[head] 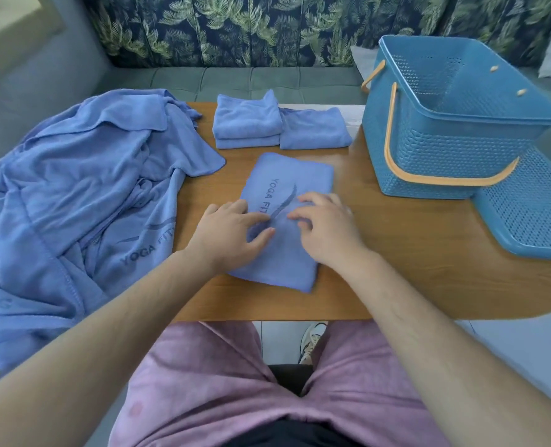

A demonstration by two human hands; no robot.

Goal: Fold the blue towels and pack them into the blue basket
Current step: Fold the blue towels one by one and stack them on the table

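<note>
A folded blue towel (287, 221) lies in the middle of the wooden table (412, 269). It has dark letters that say YOGA on it. Both hands are on top of this towel, close to each other but not touching. The left hand (229, 233) lies flat, with its fingers straight and pointing to the right. The right hand (325, 227) has its fingers bent a little, and the tips press down on the cloth. Neither hand grabs the towel.

At the back of the table sits a small stack of folded towels (246, 121). One more folded towel (313, 130) lies just beside the stack, on its right. A big messy pile of blue towels (74, 195) covers the left side of the table and hangs over the edge.

The blue basket (429, 156) stands on the right side of the table, well apart from the hands. Its orange handles (429, 180) hang down. The blue lid (532, 214) lies flat just beside the basket. The person wears pink shorts (235, 382).
</note>
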